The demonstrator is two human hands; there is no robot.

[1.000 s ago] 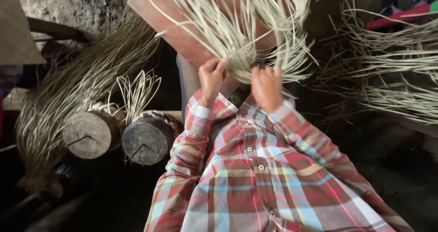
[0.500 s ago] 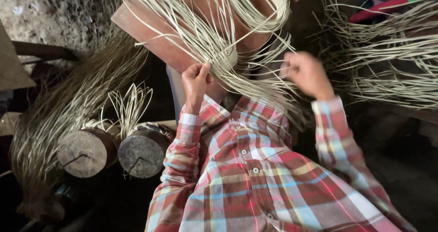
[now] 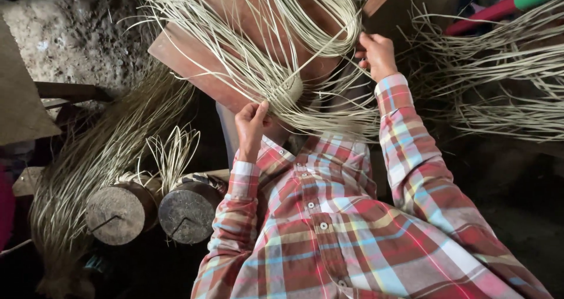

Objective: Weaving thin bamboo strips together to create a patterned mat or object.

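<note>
We look down into a dim workspace with a rough, pale earthen wall (image 3: 76,34) in the upper left of the frame and dark ground along the bottom. A reddish-brown wooden board (image 3: 200,58) slants across the upper middle, and on it rests the small woven start (image 3: 291,90) of a piece, a tight rounded knot of plaiting from which long, thin, cream-coloured straw strands (image 3: 258,34) fan out in loops and sprays. Our left hand (image 3: 251,125) sits just below and left of that woven centre, wrist bent, fingers curled narrowly and pinching a few strands between thumb and fingertips. Our right hand (image 3: 376,53) is raised higher, toward the upper right of centre, arm stretched out from the body, fingers closed around a bundle of strands drawn out to the side. Both arms wear a plaid shirt (image 3: 329,234) in red, white, yellow and blue, soft and creased, with small white buttons. In the lower left stand two round wooden blocks (image 3: 150,214), their flat tops grey and cracked, with short straw tufts rising between them. A thick sheaf of dry fibres (image 3: 100,158) sweeps down the left side, and more loose straw (image 3: 499,81) lies at the right.
</note>
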